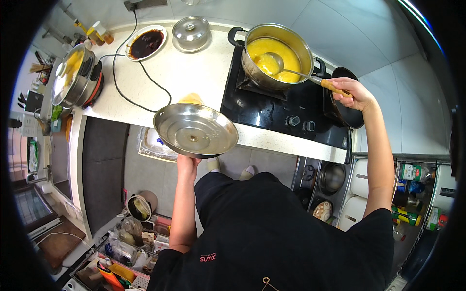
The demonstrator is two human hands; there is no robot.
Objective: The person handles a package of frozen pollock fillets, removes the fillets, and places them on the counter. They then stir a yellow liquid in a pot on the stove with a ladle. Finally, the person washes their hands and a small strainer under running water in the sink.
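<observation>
My right hand grips the wooden handle of a metal ladle. The ladle's bowl sits in yellow soup or porridge inside a deep stainless-steel pot with black side handles. Over the counter's front edge, my left hand holds up a steel pot lid. The lid is tilted, its wet inner side and centre screw facing me. My left fingers are mostly hidden behind it.
The pot stands on a black glass gas hob, with a black pan at its right. Leftward are a lidded steel container, a plate of dark sauce, a power cord and an electric steamer. A bin stands on the floor.
</observation>
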